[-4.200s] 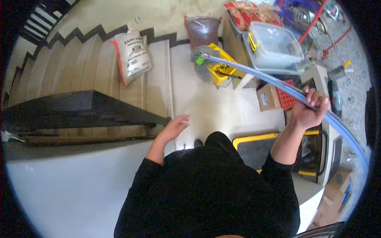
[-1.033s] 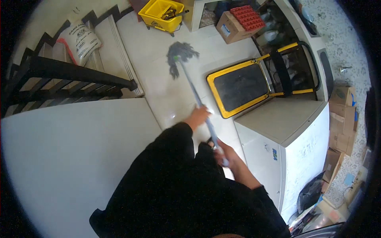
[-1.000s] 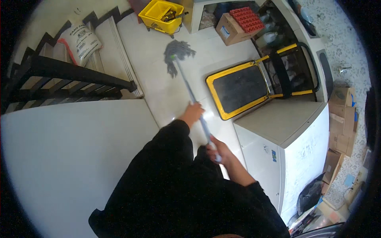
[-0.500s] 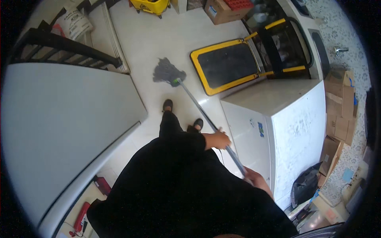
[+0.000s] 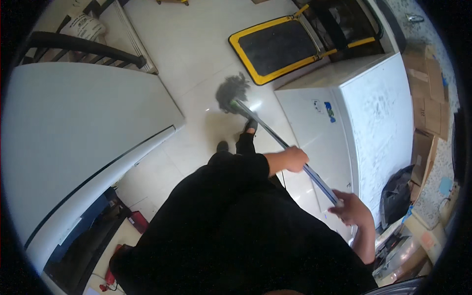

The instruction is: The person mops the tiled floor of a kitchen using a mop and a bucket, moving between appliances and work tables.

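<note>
- Near the upper end of a long, slim, shiny grey-blue mop pole (image 5: 267, 128), the person's right hand (image 5: 353, 210) has its fingers curled around it.
- Further down the same pole, the left hand (image 5: 296, 159) is wrapped closely about it, knuckles up, the black sleeve (image 5: 258, 166) just behind the wrist.
- From the hands the pole slants away and leftward to a bright green fitting (image 5: 234, 103), where the shaggy grey string mop head (image 5: 232, 90) lies spread on the glossy pale tiled floor (image 5: 189, 105).
- Just short of the mop head stand two dark shoes (image 5: 222, 146), the right one further forward, close by the pole.
- Beyond, near the mop head, a flat black platform trolley with a yellow rim (image 5: 275, 48) lies low on the floor.
- To the right I see a boxy white appliance (image 5: 381, 118), with a crumpled black plastic bag (image 5: 396, 196) and brown cardboard boxes (image 5: 427, 105) past it.
- Over on the left is a broad, pale grey smooth-topped appliance (image 5: 88, 132); behind it, a black railing (image 5: 83, 45) and a plump white sack (image 5: 84, 27).
</note>
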A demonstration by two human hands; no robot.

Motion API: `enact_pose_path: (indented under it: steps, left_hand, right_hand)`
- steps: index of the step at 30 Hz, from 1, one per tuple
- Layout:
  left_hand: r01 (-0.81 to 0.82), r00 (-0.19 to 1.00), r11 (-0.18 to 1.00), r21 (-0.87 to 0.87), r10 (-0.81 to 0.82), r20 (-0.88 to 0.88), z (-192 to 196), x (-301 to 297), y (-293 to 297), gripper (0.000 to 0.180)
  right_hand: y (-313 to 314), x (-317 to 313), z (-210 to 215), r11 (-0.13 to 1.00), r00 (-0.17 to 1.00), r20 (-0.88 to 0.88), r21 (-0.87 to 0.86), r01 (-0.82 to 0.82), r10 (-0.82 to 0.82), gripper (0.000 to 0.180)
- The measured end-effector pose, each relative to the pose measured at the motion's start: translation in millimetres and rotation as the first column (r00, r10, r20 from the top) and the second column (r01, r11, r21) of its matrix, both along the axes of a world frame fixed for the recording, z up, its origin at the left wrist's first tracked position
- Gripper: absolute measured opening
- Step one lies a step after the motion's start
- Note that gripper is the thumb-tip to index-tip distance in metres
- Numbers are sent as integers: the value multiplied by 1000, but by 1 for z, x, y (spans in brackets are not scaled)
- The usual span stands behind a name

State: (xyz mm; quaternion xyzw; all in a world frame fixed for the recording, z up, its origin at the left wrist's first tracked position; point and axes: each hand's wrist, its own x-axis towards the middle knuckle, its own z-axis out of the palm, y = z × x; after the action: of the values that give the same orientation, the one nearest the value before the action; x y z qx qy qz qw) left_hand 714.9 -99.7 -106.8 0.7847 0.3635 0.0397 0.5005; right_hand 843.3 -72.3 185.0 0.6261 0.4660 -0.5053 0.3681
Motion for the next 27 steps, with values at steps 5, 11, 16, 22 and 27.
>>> enact_pose_path:
  steps: [5,11,16,22,27]
  left_hand:
    - [-117,979,991,68,126,-160,-55,-110,-51,17]
    - [-252,939,951,179,285,-193,-93,-148,-103,36]
    - [-259,959,958,127,240,149,-1,-28,-101,37]
    - [-88,920,996,-12,86,383,27,31,-122,39]
    - [-275,887,956,98,213,410,17,22,-140,22]
  right_hand:
    - [-83,-32,-129,951,946,-232,265,-162,226,62]
    - [-156,-61,-143,745,845,23,459,-483,534,56]
    - [-154,-34,14,706,907,338,577,-412,252,47]
    - [-206,-54,43,455,684,593,513,-728,425,29]
    - [-208,-43,52,317,696,380,688,-653,609,18]
